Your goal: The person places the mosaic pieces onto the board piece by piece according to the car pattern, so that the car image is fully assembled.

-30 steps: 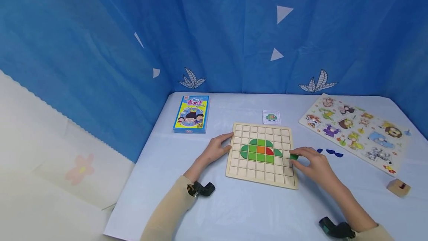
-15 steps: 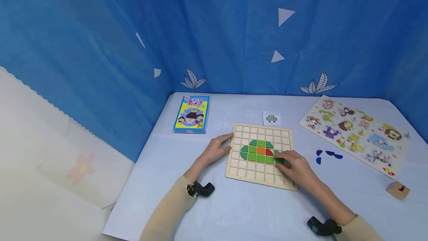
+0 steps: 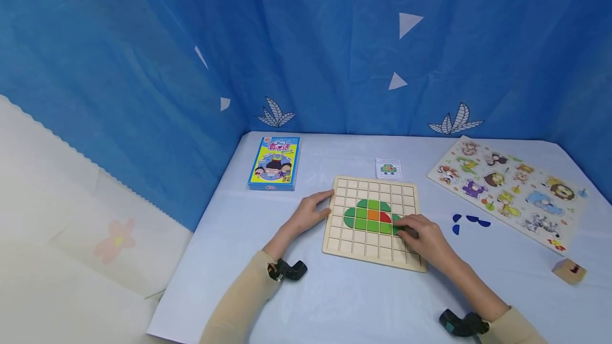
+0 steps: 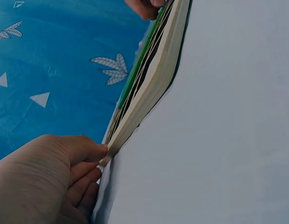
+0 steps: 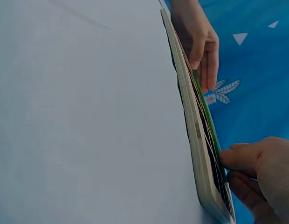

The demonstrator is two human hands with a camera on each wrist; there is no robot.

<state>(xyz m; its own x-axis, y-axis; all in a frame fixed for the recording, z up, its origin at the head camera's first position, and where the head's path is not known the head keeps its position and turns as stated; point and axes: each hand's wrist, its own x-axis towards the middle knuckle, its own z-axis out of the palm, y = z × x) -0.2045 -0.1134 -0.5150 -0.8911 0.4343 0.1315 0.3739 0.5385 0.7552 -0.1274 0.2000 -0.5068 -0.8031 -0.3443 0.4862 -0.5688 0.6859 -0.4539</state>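
Note:
A square wooden grid board (image 3: 363, 251) lies on the table, bearing several green tiles (image 3: 373, 225), an orange tile (image 3: 373, 215) and a red rounded tile (image 3: 384, 217). At the board's left edge rests my left hand (image 3: 308, 214), its thumb (image 4: 95, 151) and fingers touching the rim. My right hand (image 3: 423, 235) is over the board's right half. Its thumb and fingertips pinch a green rounded tile (image 3: 396, 231), partly hidden by the fingers, at the right end of the green shape. In the right wrist view, the right thumb (image 5: 237, 158) is against the green tiles.
Several dark blue rounded pieces (image 3: 472, 218) lie right of the board. Behind it is a small pattern card (image 3: 388, 169). An animal puzzle board (image 3: 507, 190) and a wooden block (image 3: 569, 271) are at the right; a yellow-and-blue box (image 3: 273, 163) stands back left.
My right hand has moved left from beside the board's right edge, carrying the green tile to the end of the green shape. Over the last half second it barely moves. The left hand stays put.

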